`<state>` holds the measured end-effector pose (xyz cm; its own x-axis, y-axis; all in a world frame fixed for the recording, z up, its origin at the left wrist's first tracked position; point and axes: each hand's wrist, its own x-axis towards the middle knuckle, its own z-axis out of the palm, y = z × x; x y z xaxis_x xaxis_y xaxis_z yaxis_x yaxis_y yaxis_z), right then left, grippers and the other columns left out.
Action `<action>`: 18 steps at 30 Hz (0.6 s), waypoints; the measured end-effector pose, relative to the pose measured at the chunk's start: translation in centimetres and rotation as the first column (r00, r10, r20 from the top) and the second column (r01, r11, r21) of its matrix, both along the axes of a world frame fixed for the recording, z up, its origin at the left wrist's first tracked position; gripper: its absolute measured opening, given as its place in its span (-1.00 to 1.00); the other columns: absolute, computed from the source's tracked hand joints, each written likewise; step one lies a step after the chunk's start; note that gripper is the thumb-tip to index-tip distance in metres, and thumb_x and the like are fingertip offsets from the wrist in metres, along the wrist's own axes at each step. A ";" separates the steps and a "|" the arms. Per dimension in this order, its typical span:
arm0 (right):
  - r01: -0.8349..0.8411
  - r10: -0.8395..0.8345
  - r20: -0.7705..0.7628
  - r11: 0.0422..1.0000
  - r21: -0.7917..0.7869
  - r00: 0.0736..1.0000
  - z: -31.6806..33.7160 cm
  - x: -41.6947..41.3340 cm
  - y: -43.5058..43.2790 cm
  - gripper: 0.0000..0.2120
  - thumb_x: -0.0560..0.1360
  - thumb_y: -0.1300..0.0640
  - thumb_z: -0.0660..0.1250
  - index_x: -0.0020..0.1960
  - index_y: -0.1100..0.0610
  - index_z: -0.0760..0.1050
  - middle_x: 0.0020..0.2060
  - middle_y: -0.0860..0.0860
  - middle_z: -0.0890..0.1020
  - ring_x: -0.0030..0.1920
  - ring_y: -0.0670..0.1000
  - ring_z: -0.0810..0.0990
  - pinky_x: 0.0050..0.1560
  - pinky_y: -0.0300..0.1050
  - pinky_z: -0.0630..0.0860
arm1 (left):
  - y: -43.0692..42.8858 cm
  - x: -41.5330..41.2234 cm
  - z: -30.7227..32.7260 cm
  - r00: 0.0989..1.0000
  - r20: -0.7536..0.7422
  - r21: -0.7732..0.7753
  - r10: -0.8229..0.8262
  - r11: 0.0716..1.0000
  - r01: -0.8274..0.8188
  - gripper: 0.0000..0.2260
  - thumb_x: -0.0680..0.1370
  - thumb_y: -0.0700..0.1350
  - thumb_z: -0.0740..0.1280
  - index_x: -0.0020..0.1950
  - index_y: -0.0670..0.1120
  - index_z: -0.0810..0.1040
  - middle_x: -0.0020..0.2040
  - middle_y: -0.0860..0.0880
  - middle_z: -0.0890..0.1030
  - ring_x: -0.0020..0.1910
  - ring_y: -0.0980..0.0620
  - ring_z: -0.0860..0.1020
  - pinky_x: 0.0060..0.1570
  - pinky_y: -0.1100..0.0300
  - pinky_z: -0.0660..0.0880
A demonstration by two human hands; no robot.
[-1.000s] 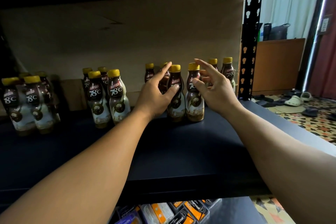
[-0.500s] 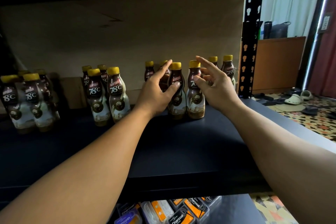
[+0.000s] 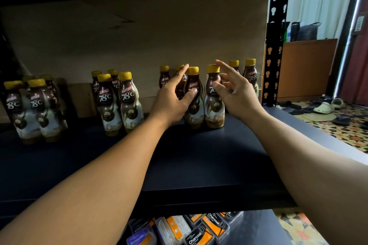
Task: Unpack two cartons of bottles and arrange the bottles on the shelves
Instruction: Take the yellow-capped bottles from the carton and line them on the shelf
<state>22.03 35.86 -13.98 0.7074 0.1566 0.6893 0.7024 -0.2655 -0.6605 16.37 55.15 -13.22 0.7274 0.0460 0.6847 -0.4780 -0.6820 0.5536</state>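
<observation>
Head view: both hands are up at the right-hand cluster on the dark blue shelf [image 3: 199, 155]. Left hand [image 3: 169, 105] flanks one brown plastic coffee bottle with a yellow cap [image 3: 196, 109], thumb on its label, index finger straight up along its side. That is touching, not a wrapped grip. Right hand [image 3: 239, 97] is released, fingers spread, thumb tip at the neighbouring bottle [image 3: 214, 109]; contact looks light, can't confirm. Both bottles stand upright, just beside each other, ahead of a back row of matching bottles [image 3: 250, 73]. Already shelved: a group of four [image 3: 119, 103] mid-shelf and a far-left group [image 3: 29, 105], all in front of the brown cardboard backing [image 3: 139, 36]. Cartons are not in view, so the remaining count is unknown. Judgement: well underway, this pair is being squared up, and the shelf front has room for more. Boxed charcoal packs [image 3: 199, 232] sit on the shelf below.
</observation>
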 end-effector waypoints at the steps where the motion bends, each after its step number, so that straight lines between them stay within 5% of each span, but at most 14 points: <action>1: 0.003 -0.003 0.000 1.000 0.000 1.000 0.0 0.0 0.0 -0.43 0.60 0.02 0.39 0.50 -0.36 0.29 0.30 -0.10 0.60 0.25 -0.09 0.60 0.24 0.07 0.61 | 0.0 0.0 0.0 1.000 -0.002 -0.004 -0.001 1.000 0.001 -0.40 0.61 0.01 0.37 0.60 0.18 0.20 0.49 0.04 0.42 0.45 0.08 0.38 0.40 0.06 0.42; 5: 0.003 -0.003 -0.007 1.000 0.000 1.000 0.1 -0.4 0.1 -0.42 0.61 0.00 0.38 0.53 -0.32 0.26 0.35 -0.11 0.56 0.27 -0.09 0.58 0.26 0.03 0.59 | 0.1 0.0 -0.2 1.000 -0.013 0.003 0.007 1.000 -0.007 -0.36 0.59 0.04 0.39 0.60 0.18 0.18 0.49 0.03 0.43 0.45 0.05 0.40 0.39 0.04 0.43; 11: 0.130 -0.130 0.083 0.991 -0.001 0.988 0.6 -1.7 -0.1 -0.39 0.60 -0.04 0.38 0.58 -0.18 0.25 0.42 -0.11 0.47 0.28 -0.15 0.51 0.09 -0.37 0.42 | 0.4 -1.5 -0.2 0.995 -0.087 -0.021 0.054 0.998 -0.056 -0.28 0.56 0.10 0.41 0.62 0.18 0.10 0.43 0.00 0.47 0.32 0.07 0.49 0.29 0.07 0.47; 15: 0.233 -0.235 0.141 0.972 0.036 0.962 0.9 -3.8 0.1 -0.48 0.58 -0.08 0.36 0.51 -0.09 0.38 0.38 -0.10 0.50 0.30 -0.11 0.50 0.24 -0.21 0.44 | 0.8 -3.8 -0.7 0.993 -0.095 0.007 0.077 0.997 -0.076 -0.28 0.56 0.07 0.40 0.64 0.08 0.12 0.54 -0.02 0.36 0.49 0.04 0.34 0.41 0.10 0.33; 18: 0.225 -0.228 0.148 0.974 0.034 0.962 0.7 -6.2 0.4 -0.59 0.56 -0.08 0.35 0.39 -0.08 0.50 0.24 -0.13 0.59 0.19 -0.13 0.58 0.23 -0.14 0.53 | 1.1 -6.0 -1.0 0.992 -0.087 -0.009 0.088 0.996 -0.089 -0.32 0.54 0.10 0.38 0.61 0.06 0.19 0.46 -0.05 0.45 0.38 0.01 0.46 0.36 -0.01 0.45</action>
